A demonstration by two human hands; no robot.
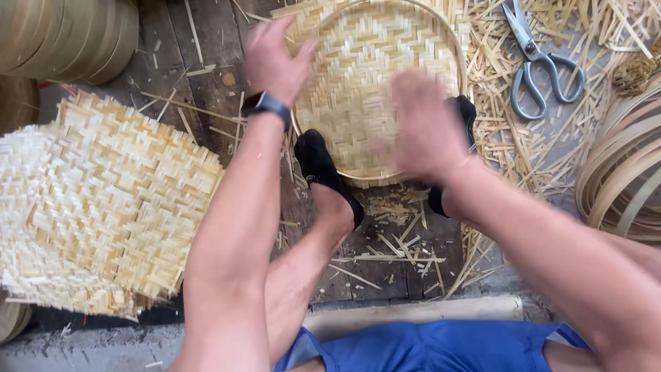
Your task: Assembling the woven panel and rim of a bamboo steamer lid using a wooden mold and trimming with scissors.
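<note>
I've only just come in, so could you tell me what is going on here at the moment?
A seated person is working on a round woven bamboo tray on the floor, braced between their two black-shoed feet. The left hand is at the tray's left rim; the blurred right hand is over its lower right part. A stack of woven mats lies to the left, and scissors lie among bamboo scraps at the upper right.
</note>
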